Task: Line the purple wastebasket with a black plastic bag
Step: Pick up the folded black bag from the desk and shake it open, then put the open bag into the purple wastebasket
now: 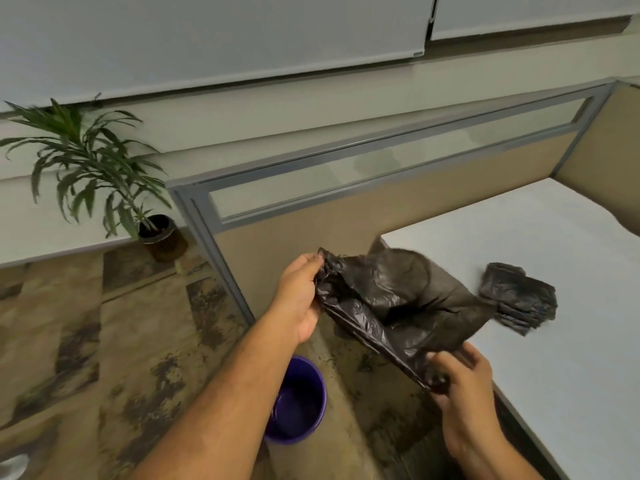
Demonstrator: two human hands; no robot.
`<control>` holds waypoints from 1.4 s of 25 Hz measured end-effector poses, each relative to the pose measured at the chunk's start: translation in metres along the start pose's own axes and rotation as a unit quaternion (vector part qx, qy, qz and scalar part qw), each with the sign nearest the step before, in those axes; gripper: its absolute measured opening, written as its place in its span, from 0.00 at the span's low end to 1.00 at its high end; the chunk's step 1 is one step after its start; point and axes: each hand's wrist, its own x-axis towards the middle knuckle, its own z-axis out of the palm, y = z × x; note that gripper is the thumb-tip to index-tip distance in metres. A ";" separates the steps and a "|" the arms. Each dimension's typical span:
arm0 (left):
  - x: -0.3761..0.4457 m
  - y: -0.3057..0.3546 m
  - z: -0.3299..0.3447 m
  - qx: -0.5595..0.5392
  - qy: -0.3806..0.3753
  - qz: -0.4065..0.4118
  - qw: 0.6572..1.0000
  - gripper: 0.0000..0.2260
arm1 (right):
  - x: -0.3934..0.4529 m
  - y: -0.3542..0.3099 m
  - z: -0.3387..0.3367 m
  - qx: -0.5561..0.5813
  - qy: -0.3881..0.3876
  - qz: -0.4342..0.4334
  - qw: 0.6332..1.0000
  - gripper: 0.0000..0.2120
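A crumpled black plastic bag point(398, 299) hangs in the air between both hands, partly spread out. My left hand point(301, 296) pinches its upper left edge. My right hand point(464, 379) grips its lower edge. The bag's far end trails toward a folded wad of black bags point(519, 299) lying on the white desk point(571, 306). The purple wastebasket point(301, 403) stands upright on the floor below my left forearm, which hides its left side. Nothing shows inside the part of the basket I can see.
A tan cubicle partition with a glass strip point(363, 168) runs behind the desk. A potted plant point(104, 174) stands on the patterned carpet at the left, near the wall.
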 end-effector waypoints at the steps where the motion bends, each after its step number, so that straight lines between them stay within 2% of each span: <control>1: -0.003 0.000 -0.014 0.016 0.001 -0.004 1.000 0.09 | -0.006 -0.001 0.009 0.017 -0.024 0.007 1.000 0.35; 4: -0.009 -0.004 -0.049 0.063 0.040 -0.005 0.997 0.09 | -0.010 -0.006 0.039 0.025 -0.080 0.090 0.992 0.19; 6: -0.012 -0.002 -0.075 0.115 0.059 0.016 0.991 0.13 | -0.004 -0.003 0.056 -0.010 -0.079 0.131 0.988 0.17; 7: -0.010 0.002 -0.090 0.192 0.050 0.035 0.979 0.18 | 0.000 -0.001 0.063 -0.006 -0.077 0.148 0.986 0.16; 9: -0.009 0.005 -0.123 0.386 0.008 0.044 0.922 0.22 | 0.006 0.005 0.075 0.014 -0.083 0.169 0.982 0.14; 11: -0.004 0.001 -0.156 0.503 0.018 0.028 0.863 0.15 | 0.014 0.013 0.082 0.032 -0.099 0.194 0.976 0.09; 12: -0.002 -0.002 -0.170 0.501 0.062 0.036 0.863 0.12 | 0.019 0.017 0.086 0.054 -0.105 0.223 0.968 0.07; 13: 0.000 -0.006 -0.182 0.453 0.114 0.052 0.883 0.11 | 0.024 0.021 0.090 0.082 -0.110 0.261 0.956 0.06; 15: -0.001 -0.012 -0.200 0.294 0.210 0.071 0.930 0.11 | 0.036 0.029 0.097 0.103 -0.124 0.306 0.938 0.10; 16: -0.002 -0.012 -0.206 0.214 0.249 0.067 0.942 0.11 | 0.041 0.032 0.101 0.086 -0.127 0.309 0.939 0.12; 19: 0.001 -0.002 -0.227 0.036 0.338 0.018 0.940 0.09 | 0.049 0.035 0.108 -0.029 -0.171 0.282 0.943 0.08; 20: 0.003 -0.002 -0.236 0.022 0.343 0.002 0.939 0.09 | 0.050 0.036 0.109 -0.083 -0.188 0.255 0.945 0.08; 22: 0.005 -0.007 -0.246 0.065 0.317 -0.026 0.946 0.07 | 0.057 0.040 0.111 -0.168 -0.214 0.207 0.940 0.11; 26: 0.007 -0.033 -0.255 0.169 0.263 -0.075 0.947 0.08 | 0.062 0.054 0.113 -0.214 -0.221 0.214 0.927 0.18; 31: 0.030 -0.057 -0.275 0.229 0.258 -0.091 0.934 0.08 | 0.067 0.096 0.118 -0.122 -0.166 0.323 0.924 0.14; 33: 0.042 -0.067 -0.284 0.175 0.266 -0.105 0.942 0.08 | 0.066 0.117 0.119 -0.107 -0.138 0.343 0.923 0.15; 35: 0.062 -0.072 -0.297 0.073 0.261 -0.129 0.954 0.07 | 0.060 0.140 0.130 -0.028 -0.098 0.352 0.930 0.19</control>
